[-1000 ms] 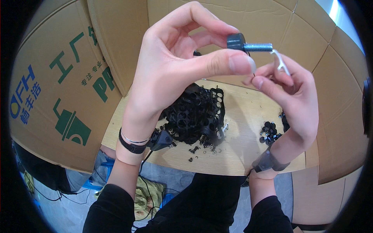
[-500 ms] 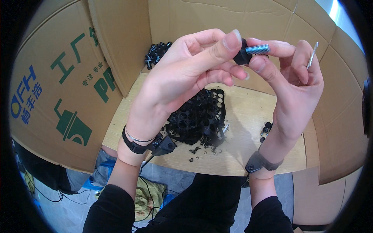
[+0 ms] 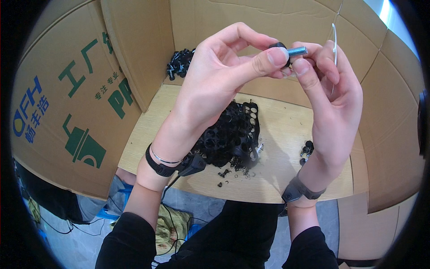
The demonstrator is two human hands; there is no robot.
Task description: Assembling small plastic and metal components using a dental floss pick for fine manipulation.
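Up in front of me, my left hand (image 3: 224, 71) pinches a bolt with a round black knob head (image 3: 296, 51) between thumb and fingers. Its bare metal thread points to the right. My right hand (image 3: 333, 94) is closed beside it, thumb and forefinger tips close to the black head; whether they touch it I cannot tell. A thin silvery tool (image 3: 334, 42) sticks up from the curled fingers of that hand, its lower part hidden. Below lies a dark heap of black sheet with round holes (image 3: 230, 139), partly covered by my left wrist.
More black-headed bolts (image 3: 179, 63) are piled in the far left corner. A small group of black pieces (image 3: 307, 150) lies at the table's right, and tiny scraps (image 3: 224, 173) near its front edge. Cardboard walls (image 3: 255, 27) enclose the wooden table (image 3: 286, 130).
My left thumb has slid over the knob toward the thread, and the bolt has tipped slightly. My right hand has shifted a little left, with the thin tool now standing higher and more upright.
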